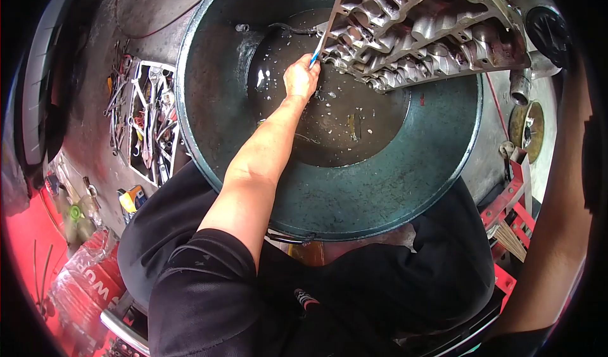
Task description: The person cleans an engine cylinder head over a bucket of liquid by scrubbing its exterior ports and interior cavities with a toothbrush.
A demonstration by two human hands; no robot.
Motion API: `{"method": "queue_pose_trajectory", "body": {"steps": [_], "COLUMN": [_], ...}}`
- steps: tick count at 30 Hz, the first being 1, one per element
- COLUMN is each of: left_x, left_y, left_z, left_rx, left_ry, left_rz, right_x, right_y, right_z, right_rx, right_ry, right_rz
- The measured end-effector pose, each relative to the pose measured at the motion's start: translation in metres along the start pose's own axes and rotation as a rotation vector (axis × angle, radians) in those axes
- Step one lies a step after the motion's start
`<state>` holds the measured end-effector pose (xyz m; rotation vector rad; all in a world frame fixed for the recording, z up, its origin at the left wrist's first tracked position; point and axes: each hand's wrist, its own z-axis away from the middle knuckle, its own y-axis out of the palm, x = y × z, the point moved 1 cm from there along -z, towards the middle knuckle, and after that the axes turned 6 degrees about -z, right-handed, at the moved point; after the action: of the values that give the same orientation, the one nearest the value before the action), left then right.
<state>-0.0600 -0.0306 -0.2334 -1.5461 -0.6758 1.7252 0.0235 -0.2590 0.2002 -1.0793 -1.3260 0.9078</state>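
While the red plastic bag reads "WUR", left grip pinches slim blue-white tool at grimy grey ported metal casting; right: can't tell.

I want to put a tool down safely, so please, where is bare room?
Bare floor shows between the red hose, the tool tray and the tub. A hand could probably pass over the tub's lower right wall, below the metal casting. Crowded: the tray, the wrenches beside it, and around the left hand.
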Motion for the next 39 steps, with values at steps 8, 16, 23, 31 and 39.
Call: {"method": "queue_pose_trajectory", "body": {"steps": [8, 16, 23, 31, 39], "left_x": [0.012, 0.017, 0.009, 0.011, 0.007], "left_y": [0.013, 0.013, 0.008, 0.01, 0.006], "left_z": [-0.009, -0.008, -0.004, -0.006, -0.005], "left_rx": [0.032, 0.076, 0.038, 0.01, 0.106], "left_ry": [-0.084, -0.075, -0.054, -0.015, -0.103], "left_rz": [0.11, 0.136, 0.094, 0.108, 0.153], "right_x": [-0.006, -0.009, -0.011, -0.012, -0.013], "right_y": [0.003, 0.005, 0.007, 0.005, 0.004], "right_z": [0.007, 0.013, 0.018, 0.018, 0.017], "right_rx": [-0.001, 0.008, 0.009, 0.01, 0.021], "right_ry": [-0.058, -0.056, -0.063, -0.063, -0.062], "right_rz": [-0.017, -0.026, -0.025, -0.026, -0.032]}}
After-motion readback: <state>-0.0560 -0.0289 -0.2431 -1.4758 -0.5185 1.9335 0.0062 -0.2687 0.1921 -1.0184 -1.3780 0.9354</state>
